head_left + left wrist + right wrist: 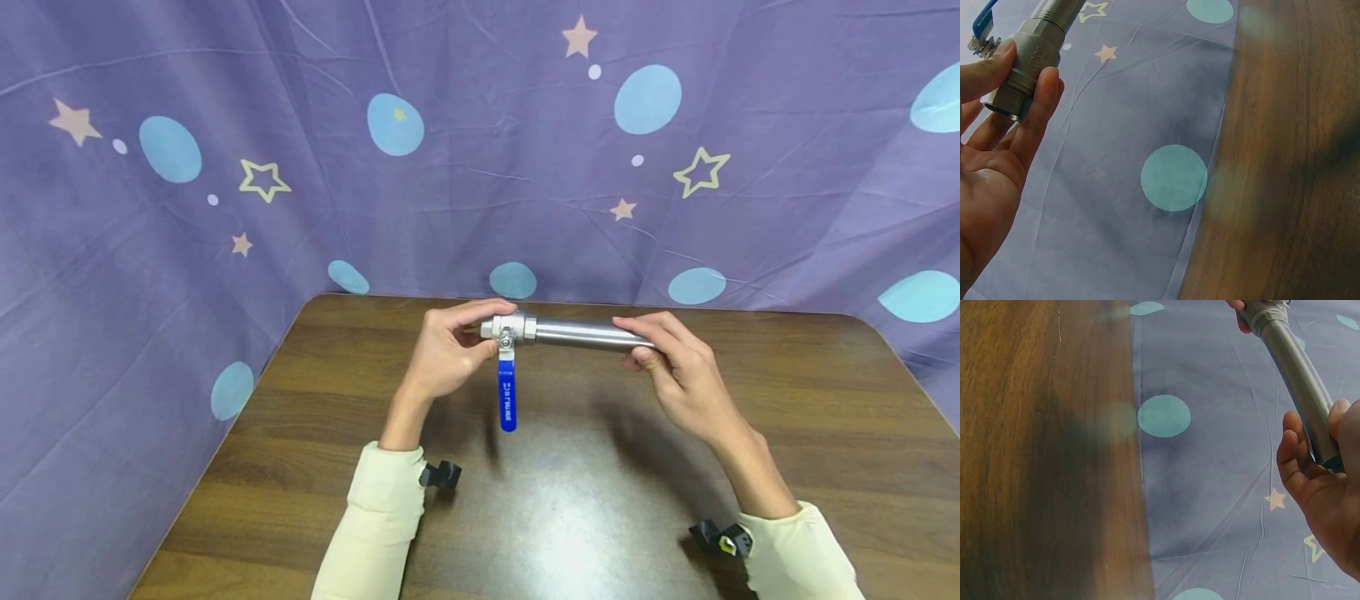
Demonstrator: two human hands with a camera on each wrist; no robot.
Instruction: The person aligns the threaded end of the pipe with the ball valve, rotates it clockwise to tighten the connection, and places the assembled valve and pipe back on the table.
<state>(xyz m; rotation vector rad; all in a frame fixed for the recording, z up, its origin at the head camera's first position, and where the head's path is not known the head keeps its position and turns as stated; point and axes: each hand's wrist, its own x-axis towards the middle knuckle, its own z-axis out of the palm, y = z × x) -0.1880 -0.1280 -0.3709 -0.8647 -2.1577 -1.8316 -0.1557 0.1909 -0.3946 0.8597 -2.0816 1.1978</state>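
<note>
A steel ball valve with a blue lever handle is joined to a straight steel pipe; both are held above the table. My left hand grips the valve body, thumb on one side and fingers on the other. In the left wrist view the valve's open hex end points back toward the palm. My right hand pinches the free end of the pipe between thumb and fingers. The right wrist view shows the pipe running from these fingers up to the valve. The lever hangs toward me, crosswise to the pipe.
Below the hands lies a brown wood-grain table with rounded far corners and a bright glare patch. A purple curtain with stars and blue ovals hangs behind it and along the left side. Black camera mounts sit on both wrists.
</note>
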